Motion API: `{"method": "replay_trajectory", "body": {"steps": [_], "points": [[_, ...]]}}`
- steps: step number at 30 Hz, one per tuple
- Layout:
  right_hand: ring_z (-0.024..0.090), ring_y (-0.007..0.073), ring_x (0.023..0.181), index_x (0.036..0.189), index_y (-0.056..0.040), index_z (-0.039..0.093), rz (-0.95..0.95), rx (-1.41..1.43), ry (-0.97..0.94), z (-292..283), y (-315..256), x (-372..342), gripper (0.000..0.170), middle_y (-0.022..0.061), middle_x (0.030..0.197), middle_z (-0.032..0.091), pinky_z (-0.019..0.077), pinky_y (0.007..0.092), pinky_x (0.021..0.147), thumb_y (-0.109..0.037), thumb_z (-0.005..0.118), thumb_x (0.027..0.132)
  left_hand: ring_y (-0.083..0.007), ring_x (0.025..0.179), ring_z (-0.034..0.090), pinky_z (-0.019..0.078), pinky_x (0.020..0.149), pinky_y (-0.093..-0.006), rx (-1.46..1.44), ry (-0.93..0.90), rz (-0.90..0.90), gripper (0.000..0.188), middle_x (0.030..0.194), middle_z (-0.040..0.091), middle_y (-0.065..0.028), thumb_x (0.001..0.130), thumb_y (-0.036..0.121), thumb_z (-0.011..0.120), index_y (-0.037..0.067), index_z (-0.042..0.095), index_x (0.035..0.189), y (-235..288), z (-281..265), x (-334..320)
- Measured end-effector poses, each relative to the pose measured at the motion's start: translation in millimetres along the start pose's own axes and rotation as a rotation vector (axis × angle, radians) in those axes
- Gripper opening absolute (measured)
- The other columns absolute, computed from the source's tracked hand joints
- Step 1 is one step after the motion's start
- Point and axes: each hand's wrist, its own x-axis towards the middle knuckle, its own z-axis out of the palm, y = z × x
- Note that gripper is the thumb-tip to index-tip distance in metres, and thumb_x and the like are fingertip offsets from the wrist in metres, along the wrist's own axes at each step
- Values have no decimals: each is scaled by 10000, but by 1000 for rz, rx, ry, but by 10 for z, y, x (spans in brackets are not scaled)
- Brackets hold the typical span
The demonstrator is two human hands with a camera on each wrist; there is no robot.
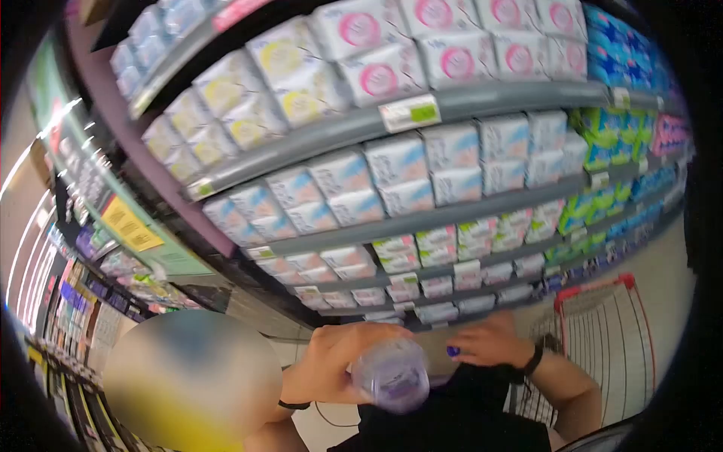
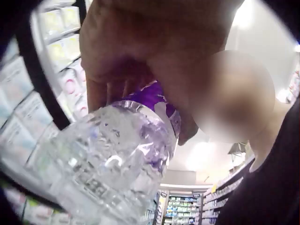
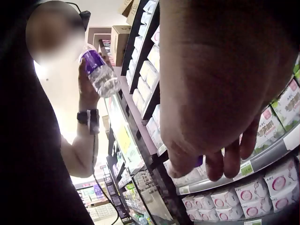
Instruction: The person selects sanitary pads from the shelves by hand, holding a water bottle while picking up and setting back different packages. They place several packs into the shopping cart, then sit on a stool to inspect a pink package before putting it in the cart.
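My left hand point(image 1: 331, 361) grips a clear plastic bottle point(image 1: 395, 377) with its fingers wrapped round the purple label point(image 2: 149, 96). The bottle is raised and tilted, its ridged clear base toward the head camera, with clear liquid in it. In the right wrist view the bottle point(image 3: 104, 80) stands high in the left hand point(image 3: 84, 86), its top end close to the person's blurred head. My right hand point(image 1: 493, 343) is held low in front of the body, pinching a small purple bottle cap point(image 1: 453, 351) between thumb and fingers. Most of the cap point(image 3: 199, 161) is hidden in the right wrist view.
Shelves ahead carry rows of wrapped packs point(image 1: 395, 166) with price tags point(image 1: 410, 113) on the edges. A wire shopping cart point(image 1: 602, 354) with a red rim stands at the right. Another stocked aisle point(image 1: 75, 301) runs off to the left.
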Motion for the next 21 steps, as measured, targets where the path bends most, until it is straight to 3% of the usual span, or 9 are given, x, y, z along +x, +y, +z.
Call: {"method": "replay_trajectory", "body": {"steps": [3, 4, 5, 6, 9, 10, 13, 16, 21], "points": [[637, 369, 1025, 1303, -80, 576, 26, 86, 98, -169, -36, 58, 430, 181, 1130, 627, 541, 428, 872, -307, 657, 948, -353, 960, 710, 580, 806, -390, -8, -84, -324, 728, 1079, 697, -168, 663, 332, 924, 9, 590, 1223, -400, 493, -342], [632, 367, 1032, 1298, -66, 576, 37, 148, 149, -167, -42, 57, 424, 183, 1152, 614, 536, 428, 878, -289, 661, 947, -306, 907, 723, 573, 793, -369, 113, -126, -422, 697, 1068, 706, -162, 677, 328, 936, 35, 586, 1204, -559, 694, -500], [627, 365, 1039, 1292, -53, 576, 46, 207, 209, -143, -50, 63, 418, 186, 1174, 602, 532, 428, 885, -271, 664, 946, -319, 904, 719, 570, 797, -378, 140, -133, -444, 701, 1057, 705, -168, 681, 324, 933, 33, 577, 1211, -799, 929, -708], [648, 319, 1033, 1292, -81, 596, 0, 196, 349, -89, -40, 82, 399, 129, 1153, 613, 558, 403, 839, -228, 688, 932, -331, 902, 714, 567, 802, -387, 171, -142, -462, 706, 1046, 703, -173, 685, 320, 930, 32, 567, 1218, -1073, 1171, -930], [610, 322, 1126, 1334, -82, 579, 17, 326, 370, -10, -14, 85, 390, 139, 1214, 600, 528, 401, 927, -206, 637, 969, -377, 939, 692, 551, 838, -419, 238, -174, -414, 724, 1039, 688, -195, 706, 313, 914, 25, 537, 1252, -1315, 1595, -1193], [599, 325, 1145, 1343, -80, 574, 4, 325, 343, 34, 33, 84, 392, 141, 1238, 595, 514, 408, 950, -201, 627, 974, -393, 959, 683, 544, 854, -431, 254, -187, -379, 731, 1041, 682, -202, 714, 311, 908, 22, 526, 1266, -1340, 1704, -1212], [570, 337, 1193, 1365, -76, 563, -13, 324, 254, 224, 150, 65, 404, 147, 1306, 578, 478, 428, 1003, -189, 610, 980, -390, 940, 686, 545, 802, -431, 54, -268, -632, 670, 1047, 668, -221, 782, 282, 869, -5, 483, 1249, -1293, 1980, -1271], [565, 357, 1207, 1361, -68, 568, 13, 356, 177, 283, 159, 54, 430, 155, 1352, 572, 467, 436, 1010, -169, 633, 948, -366, 953, 698, 546, 800, -427, -3, -276, -638, 668, 1052, 680, -223, 780, 265, 872, -7, 468, 1237, -1183, 2168, -1131], [604, 393, 1113, 1271, -33, 581, -61, 419, 203, 214, 254, 40, 390, 187, 1201, 637, 503, 460, 917, -162, 658, 911, -360, 944, 708, 550, 780, -429, -67, -309, -584, 659, 1027, 695, -225, 773, 290, 877, 2, 476, 1210, -1299, 2290, -1121]]}}
